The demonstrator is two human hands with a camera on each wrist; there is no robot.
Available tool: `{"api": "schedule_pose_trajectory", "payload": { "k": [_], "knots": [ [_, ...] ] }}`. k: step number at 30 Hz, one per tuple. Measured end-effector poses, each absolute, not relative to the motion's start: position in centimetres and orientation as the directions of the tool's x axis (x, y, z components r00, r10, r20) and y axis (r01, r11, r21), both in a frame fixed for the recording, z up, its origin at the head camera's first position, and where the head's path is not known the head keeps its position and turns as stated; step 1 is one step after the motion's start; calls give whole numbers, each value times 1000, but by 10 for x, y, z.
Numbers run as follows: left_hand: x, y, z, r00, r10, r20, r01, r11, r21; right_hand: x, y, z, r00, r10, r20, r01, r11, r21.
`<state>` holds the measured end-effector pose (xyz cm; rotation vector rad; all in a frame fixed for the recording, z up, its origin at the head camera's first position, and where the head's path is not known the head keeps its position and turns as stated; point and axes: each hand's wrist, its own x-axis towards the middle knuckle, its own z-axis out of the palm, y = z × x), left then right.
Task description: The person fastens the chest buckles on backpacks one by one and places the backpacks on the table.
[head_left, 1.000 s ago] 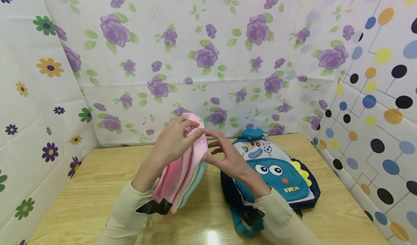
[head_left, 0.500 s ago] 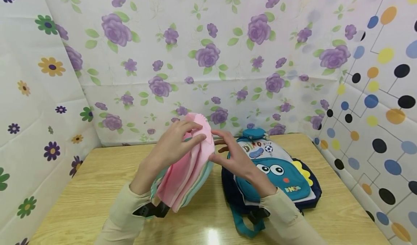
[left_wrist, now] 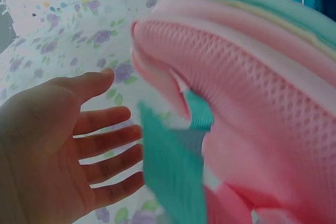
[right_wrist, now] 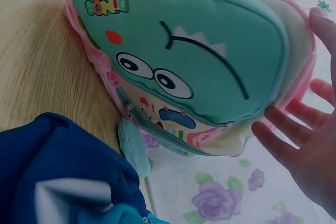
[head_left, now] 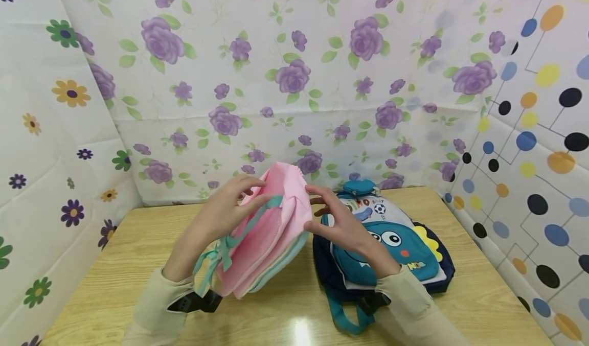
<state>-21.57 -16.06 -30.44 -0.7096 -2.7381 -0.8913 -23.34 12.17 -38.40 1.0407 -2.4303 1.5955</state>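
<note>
A pink child's backpack (head_left: 269, 244) stands tilted on the table between my hands. Its mint front pocket with a dinosaur face (right_wrist: 184, 51) faces the right wrist camera. Mint straps (head_left: 225, 246) hang from its left side. My left hand (head_left: 225, 208) is beside that side; in the left wrist view its fingers are spread and apart from the bag, with a blurred mint strap (left_wrist: 170, 166) close to them. My right hand (head_left: 342, 223) touches the bag's right edge with its thumb and fingertips, the fingers loosely extended.
A navy and teal dinosaur backpack (head_left: 386, 254) lies on the wooden table (head_left: 152, 264) to the right, with a teal strap (head_left: 345, 320) toward me. A small mint pouch (right_wrist: 134, 148) hangs from the pink backpack. Flowered sheeting (head_left: 257, 54) closes off the back.
The pink backpack has shifted right and turned, bringing its mint straps into view. My left hand has come off it toward the left. My right hand has moved slightly right along with it.
</note>
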Motion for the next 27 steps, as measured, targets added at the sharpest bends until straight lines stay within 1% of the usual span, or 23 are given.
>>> {"api": "schedule_pose_trajectory", "payload": {
  "k": [3,8,11,15,22,27],
  "knots": [
    [-215,-173,-308,-894,361,264,447,718,533,-232,126,-386,-786,-499,364,-531,244,-811],
    [-213,-197,-317,-925,316,211,380,743,552,-234,134,-392,-796,-487,360,-521,248,-817],
    [-211,-209,-323,-931,302,207,366,757,542,-235,139,-395,-802,-480,357,-518,261,-814],
    [-208,-222,-334,-938,290,191,347,773,531,-236,146,-397,-815,-477,328,-506,310,-805],
    [-206,-241,-359,-954,265,140,298,800,521,-239,158,-404,-810,-509,290,-511,370,-776],
    [-206,-253,-374,-956,271,115,289,796,532,-239,162,-409,-824,-510,246,-471,376,-798]
  ]
}}
